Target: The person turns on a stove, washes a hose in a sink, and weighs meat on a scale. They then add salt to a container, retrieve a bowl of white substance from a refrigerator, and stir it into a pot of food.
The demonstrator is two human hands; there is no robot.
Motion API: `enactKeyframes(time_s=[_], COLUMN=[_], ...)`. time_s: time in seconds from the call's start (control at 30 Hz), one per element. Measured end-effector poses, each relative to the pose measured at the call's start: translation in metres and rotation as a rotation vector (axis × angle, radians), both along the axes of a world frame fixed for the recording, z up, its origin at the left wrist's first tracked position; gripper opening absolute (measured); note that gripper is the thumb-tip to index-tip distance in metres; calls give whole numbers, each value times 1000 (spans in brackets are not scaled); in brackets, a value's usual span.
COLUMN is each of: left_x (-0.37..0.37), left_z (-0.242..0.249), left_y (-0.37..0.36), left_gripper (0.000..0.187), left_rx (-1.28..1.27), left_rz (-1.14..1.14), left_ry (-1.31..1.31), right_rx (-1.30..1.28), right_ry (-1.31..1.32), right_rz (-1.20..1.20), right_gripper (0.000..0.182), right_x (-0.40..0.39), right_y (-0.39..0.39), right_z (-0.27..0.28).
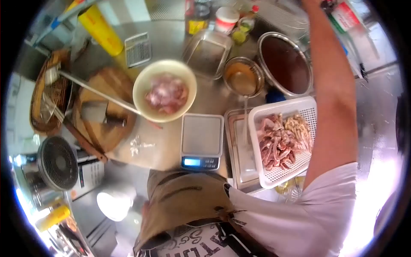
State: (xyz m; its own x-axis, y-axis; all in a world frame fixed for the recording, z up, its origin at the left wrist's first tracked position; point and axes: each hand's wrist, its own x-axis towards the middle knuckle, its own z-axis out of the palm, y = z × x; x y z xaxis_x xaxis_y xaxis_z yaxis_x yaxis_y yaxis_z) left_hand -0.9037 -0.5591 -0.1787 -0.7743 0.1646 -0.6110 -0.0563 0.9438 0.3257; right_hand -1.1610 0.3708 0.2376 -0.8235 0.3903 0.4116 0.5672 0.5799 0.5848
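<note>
My right arm (334,85) stretches up along the right side to the top edge of the view, and its hand is cut off there. My left hand is not in view. Beside the right arm, a white perforated basket (262,173) holds sliced raw meat (278,145) and pale strips (298,128). Left of the basket stands a digital scale (202,135) with a lit display and a bare plate. Behind the scale, a cream bowl (139,92) contains chunks of raw meat (167,94).
A cleaver (95,111) lies on a round chopping board (117,83) at left. Toward the back are a metal tray (188,53), a pot with a handle (243,79), an oval tub of dark liquid (284,64), a calculator (138,48) and several jars. A fan (58,162) stands at lower left.
</note>
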Motion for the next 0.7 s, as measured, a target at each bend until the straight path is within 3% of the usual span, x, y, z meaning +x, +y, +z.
enactKeyframes(time_s=[0.13, 0.17, 0.23, 0.27, 0.33, 0.43, 0.5, 0.57, 0.63, 0.67, 0.7], left_x=[-6, -36, -65, -84, -103, -116, -118, -119, -116, -116, -118], left_z=[-30, 15, 59, 101, 131, 171, 175, 178, 180, 185, 194], left_y=[-15, 20, 69, 112, 154, 214, 235, 249, 263, 271, 282], left_gripper=[23, 18, 21, 25, 28, 29, 31, 31, 31, 30, 30], left_rx=[48, 256, 324, 317, 426, 484, 486, 487, 493, 504, 525], left_rz=[-56, 286, 297, 399, 368, 123, 13, -67, -124, -160, -205], left_ry=[269, 98, 262, 183, 41, -13, -80, -151, -249, -299, -353], right_rx=[171, 217, 304, 195, -176, -767, -945, -1030, -1053, -1309, -1143], right_ry=[121, 165, 287, 466, 951, 1550, 1776, 1941, 1935, 1741, 1267], right_rz=[-128, -168, -236, -165, 168, 772, 865, 617, 301, 352, 290], right_gripper=[42, 42, 43, 42, 40, 38, 37, 35, 36, 33, 28], right_x=[40, 54, 89, 112, 170, 261, 311, 344, 362, 406, 408], right_y=[60, 75, 99, 82, 16, -91, -153, -208, -260, -257, -280], right_z=[26, 30, 36, 45, 46, 35, 19, -3, -41, -83, -107])
